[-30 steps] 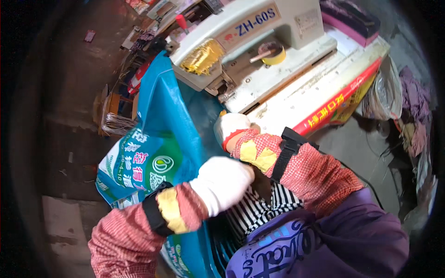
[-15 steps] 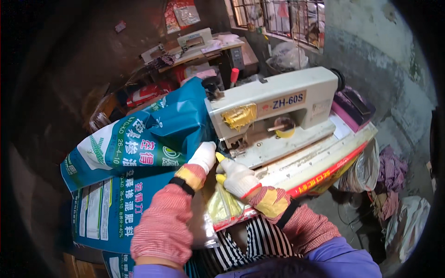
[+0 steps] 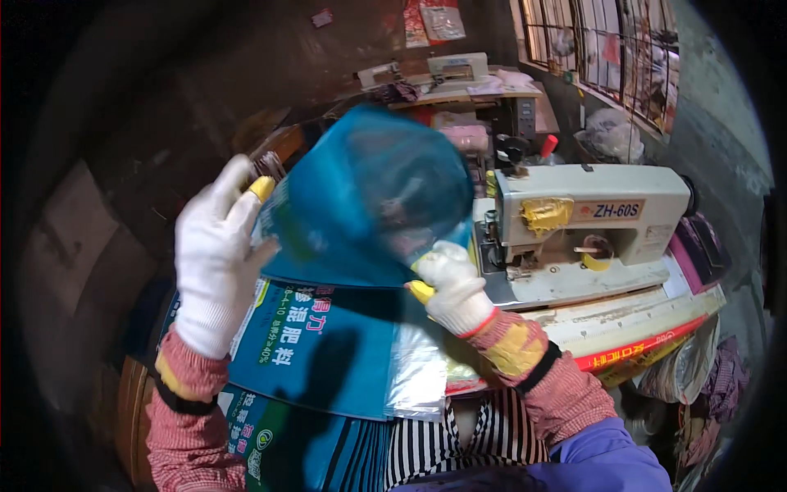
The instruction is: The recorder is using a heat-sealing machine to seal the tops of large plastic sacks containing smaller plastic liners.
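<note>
My right hand (image 3: 451,289), in a white glove with yellow fingertips, is closed on the near right corner of a blue woven sack (image 3: 328,197). The sack is lifted and billowing, its far part smeared by motion. My left hand (image 3: 215,254), gloved the same way, is raised at the sack's left edge with its fingers apart. Below the lifted sack lies another blue printed sack (image 3: 344,369), a clear plastic liner (image 3: 420,377) showing at its right side. Just right of my right hand stands a white sewing machine (image 3: 594,189), a yellow patch on its head.
More blue sacks (image 3: 320,447) lie stacked at the near edge, above my striped-cloth lap. A purple box (image 3: 697,250) sits behind the machine's right end. Farther back, another sewing machine (image 3: 457,67) stands on a table. Plastic bags (image 3: 611,135) are heaped below the barred window (image 3: 607,49).
The sack has come away from the machine's needle area and swung up to the left. My left hand has let go and moved left; my right hand now grips the sack. The view has turned left.
</note>
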A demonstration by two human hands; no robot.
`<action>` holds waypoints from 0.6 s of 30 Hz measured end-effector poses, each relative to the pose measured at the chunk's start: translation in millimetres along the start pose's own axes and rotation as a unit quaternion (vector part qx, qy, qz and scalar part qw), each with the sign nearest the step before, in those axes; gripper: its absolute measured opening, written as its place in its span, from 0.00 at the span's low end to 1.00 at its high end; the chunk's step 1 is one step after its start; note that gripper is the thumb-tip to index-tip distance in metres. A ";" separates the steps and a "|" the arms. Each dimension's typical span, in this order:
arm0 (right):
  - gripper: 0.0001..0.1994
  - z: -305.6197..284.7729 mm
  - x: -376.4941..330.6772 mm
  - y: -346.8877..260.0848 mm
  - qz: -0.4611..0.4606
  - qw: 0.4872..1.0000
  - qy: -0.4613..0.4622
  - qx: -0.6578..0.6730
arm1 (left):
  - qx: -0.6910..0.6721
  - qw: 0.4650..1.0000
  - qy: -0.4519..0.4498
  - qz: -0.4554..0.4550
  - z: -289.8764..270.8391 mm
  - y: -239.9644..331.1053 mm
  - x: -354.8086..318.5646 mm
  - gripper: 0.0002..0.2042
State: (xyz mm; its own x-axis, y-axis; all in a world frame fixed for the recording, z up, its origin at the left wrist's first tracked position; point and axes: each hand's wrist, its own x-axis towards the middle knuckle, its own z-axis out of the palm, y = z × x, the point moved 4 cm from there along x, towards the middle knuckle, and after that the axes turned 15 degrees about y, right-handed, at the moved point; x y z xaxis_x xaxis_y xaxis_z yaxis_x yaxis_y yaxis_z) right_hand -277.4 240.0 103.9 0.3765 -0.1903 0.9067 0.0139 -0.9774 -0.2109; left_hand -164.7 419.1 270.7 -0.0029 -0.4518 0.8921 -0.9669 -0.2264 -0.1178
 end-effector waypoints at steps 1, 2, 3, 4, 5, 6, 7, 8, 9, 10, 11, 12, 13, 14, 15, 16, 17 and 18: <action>0.07 -9.4 1.9 -7.2 0.064 0.995 0.033 0.063 | 0.009 1.000 0.006 -0.002 5.7 -21.4 -18.7 0.25; 0.08 -21.2 0.8 -11.1 0.128 0.982 0.064 0.122 | 0.038 0.995 -0.090 -0.014 16.6 -39.7 -41.0 0.30; 0.12 -33.3 -1.8 -4.6 0.153 0.978 0.087 0.109 | 0.061 0.980 -0.185 -0.028 31.4 -56.3 -65.5 0.35; 0.11 -48.9 -3.8 2.4 0.230 0.961 0.094 0.118 | 0.084 0.956 -0.277 -0.041 42.7 -69.2 -86.8 0.40; 0.08 -60.6 -9.3 13.4 0.279 0.943 0.107 0.144 | 0.124 0.941 -0.303 -0.080 57.0 -86.5 -103.6 0.40; 0.05 -71.7 -13.1 18.9 0.377 0.884 0.098 0.258 | 0.162 0.923 -0.329 -0.119 70.1 -102.7 -118.1 0.39; 0.06 -84.6 -18.2 24.8 0.391 0.851 0.156 0.313 | 0.189 0.917 -0.318 -0.147 83.7 -113.7 -123.3 0.37; 0.06 -94.7 -25.1 33.5 0.384 0.852 0.174 0.311 | 0.216 0.909 -0.308 -0.178 94.1 -124.5 -127.7 0.35; 0.06 -104.1 -30.3 38.1 0.405 0.839 0.188 0.311 | 0.244 0.906 -0.300 -0.173 102.6 -135.2 -128.4 0.31; 0.07 -109.4 -33.2 38.6 0.424 0.825 0.198 0.318 | 0.245 0.934 -0.232 -0.120 106.0 -150.5 -133.9 0.22; 0.07 -110.3 -34.6 40.5 0.422 0.830 0.202 0.305 | 0.252 0.923 -0.257 -0.133 122.3 -160.8 -126.5 0.19; 0.08 -109.2 -31.3 37.2 0.386 0.852 0.186 0.301 | 0.269 0.909 -0.281 -0.150 126.3 -173.2 -111.4 0.16; 0.09 -107.0 -28.4 34.0 0.349 0.873 0.168 0.296 | 0.232 0.951 -0.147 -0.146 122.3 -191.4 -92.0 0.15; 0.09 -102.8 -25.8 33.5 0.344 0.875 0.161 0.301 | 0.199 0.970 -0.009 -0.141 107.0 -207.8 -77.3 0.14; 0.11 -104.3 -27.2 41.7 0.336 0.882 0.199 0.265 | 0.222 0.965 -0.004 -0.136 98.4 -186.2 -45.0 0.14; 0.13 -106.9 -29.0 51.4 0.330 0.885 0.237 0.226 | 0.244 0.961 -0.002 -0.128 79.0 -154.2 -11.2 0.14; 0.16 -110.8 -22.4 53.8 0.355 0.872 0.254 0.220 | 0.283 0.957 0.039 -0.051 55.0 -138.2 1.9 0.15; 0.16 -112.4 -20.0 58.5 0.395 0.849 0.276 0.215 | 0.321 0.943 0.079 0.027 34.2 -126.3 7.8 0.16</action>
State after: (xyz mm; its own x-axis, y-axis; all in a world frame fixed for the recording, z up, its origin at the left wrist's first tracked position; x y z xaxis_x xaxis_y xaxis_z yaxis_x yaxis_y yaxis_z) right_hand -388.2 176.3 114.5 -0.0635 -0.9017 0.4277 0.3411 -0.4223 -0.8398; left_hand -33.9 414.7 277.6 -0.1355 -0.3552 0.9249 -0.6100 -0.7057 -0.3604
